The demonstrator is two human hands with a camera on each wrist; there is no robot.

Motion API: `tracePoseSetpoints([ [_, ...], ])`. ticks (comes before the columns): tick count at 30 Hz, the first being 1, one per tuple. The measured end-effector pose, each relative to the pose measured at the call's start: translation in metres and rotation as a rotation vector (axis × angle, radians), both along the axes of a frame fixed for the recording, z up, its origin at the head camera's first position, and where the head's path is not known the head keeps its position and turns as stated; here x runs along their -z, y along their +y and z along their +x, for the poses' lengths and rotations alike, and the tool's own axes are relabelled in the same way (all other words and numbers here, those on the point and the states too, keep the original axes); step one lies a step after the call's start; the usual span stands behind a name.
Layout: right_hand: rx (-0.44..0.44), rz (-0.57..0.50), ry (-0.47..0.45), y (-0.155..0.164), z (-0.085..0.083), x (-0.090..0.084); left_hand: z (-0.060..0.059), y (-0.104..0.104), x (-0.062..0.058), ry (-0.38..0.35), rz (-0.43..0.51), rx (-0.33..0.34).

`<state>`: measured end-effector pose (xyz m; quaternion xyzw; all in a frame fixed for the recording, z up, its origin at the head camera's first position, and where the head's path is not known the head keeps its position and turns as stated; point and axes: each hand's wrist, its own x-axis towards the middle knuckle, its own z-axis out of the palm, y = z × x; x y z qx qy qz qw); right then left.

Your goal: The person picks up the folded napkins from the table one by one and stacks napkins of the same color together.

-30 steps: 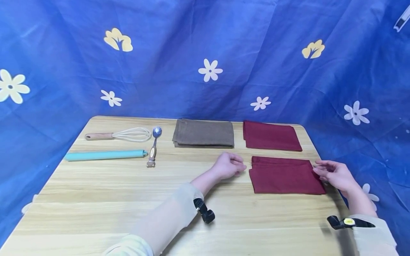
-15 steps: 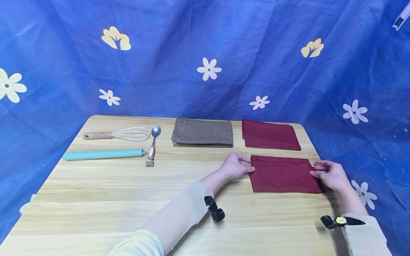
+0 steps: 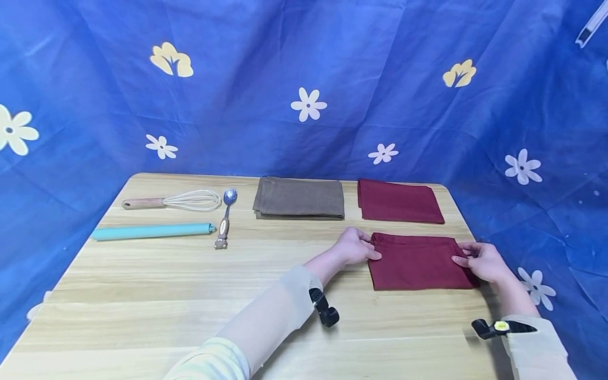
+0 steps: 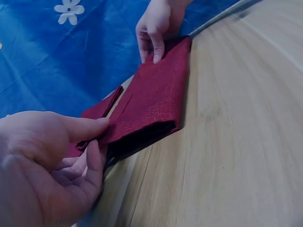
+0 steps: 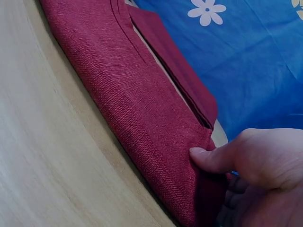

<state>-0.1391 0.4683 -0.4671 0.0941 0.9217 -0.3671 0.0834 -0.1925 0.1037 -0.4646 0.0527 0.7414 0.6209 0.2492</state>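
Note:
A folded dark red cloth [image 3: 418,266] lies at the right of the table, with a hand at each short end. My left hand [image 3: 353,248] pinches its left end, thumb on top and fingers at the edge beneath. In the left wrist view, the layers of the cloth [image 4: 154,97] part a little at the near end. My right hand [image 3: 484,262] pinches the right end; in the right wrist view its thumb [image 5: 208,158] presses on the cloth's top while the other fingers are mostly hidden below.
Behind it lie a second folded red cloth [image 3: 399,201] and a folded grey-brown cloth [image 3: 300,198]. Farther left are a whisk [image 3: 173,201], a spoon [image 3: 225,219] and a turquoise rod-shaped thing [image 3: 154,231]. A blue flowered curtain [image 3: 247,95] hangs behind the wooden table [image 3: 142,295].
My left hand has moved right onto the near red cloth's left end and now pinches it. My right hand has shifted slightly left, its thumb now over the cloth. The cloth's top fold looks straighter.

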Motion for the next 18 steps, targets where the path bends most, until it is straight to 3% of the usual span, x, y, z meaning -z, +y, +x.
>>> tracePoseSetpoints([
  [4, -0.005, 0.010, 0.006, -0.001, 0.000, 0.000, 0.003, 0.001, 0.000, 0.118, -0.099, 0.040],
  [9, -0.021, 0.027, 0.105, -0.004, 0.003, -0.001, 0.007, -0.002, -0.002, 0.243, -0.190, 0.078],
  [15, -0.044, 0.013, 0.150, 0.000, 0.006, -0.003, 0.011, -0.002, -0.002, 0.336, -0.252, 0.118],
  [18, -0.060, -0.008, 0.148, 0.001, 0.006, -0.005, 0.012, -0.003, -0.001, 0.345, -0.251, 0.130],
])
